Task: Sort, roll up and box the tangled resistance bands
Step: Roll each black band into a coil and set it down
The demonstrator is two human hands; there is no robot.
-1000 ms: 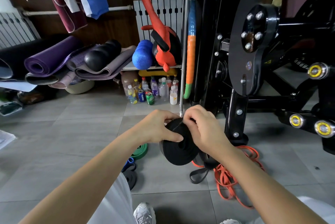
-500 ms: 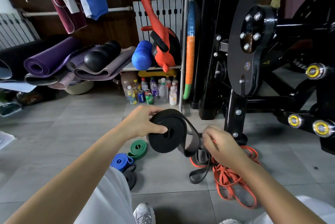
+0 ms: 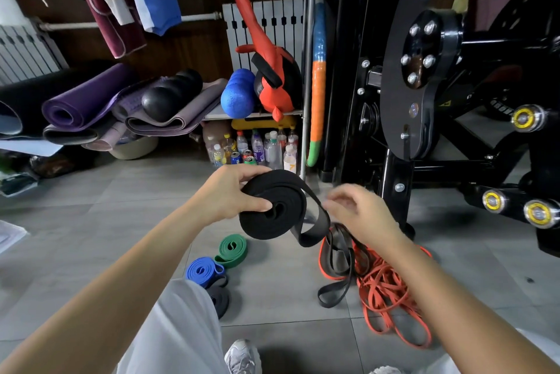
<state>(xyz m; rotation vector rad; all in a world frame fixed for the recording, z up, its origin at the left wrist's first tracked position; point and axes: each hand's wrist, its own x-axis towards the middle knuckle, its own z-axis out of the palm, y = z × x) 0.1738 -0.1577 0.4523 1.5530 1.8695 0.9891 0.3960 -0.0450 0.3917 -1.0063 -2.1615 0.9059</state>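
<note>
black band roll (image 3: 288, 217) sits clamped in fingers of the left hand (image 3: 227, 195); right hand (image 3: 360, 216) blurred, finger state unclear.

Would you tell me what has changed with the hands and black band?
The right hand let go of the black roll and moved right; its outer wrap came loose into a loop. The left hand still holds it. The green roll, blue roll and orange tangle lie unmoved.

Your matt black rubber band (image 3: 274, 210), matt orange rubber bands (image 3: 385, 289) lower right, smooth grey floor tiles (image 3: 91, 222), glossy black metal machine frame (image 3: 424, 76) upper right, chrome pole (image 3: 307, 70)
</note>
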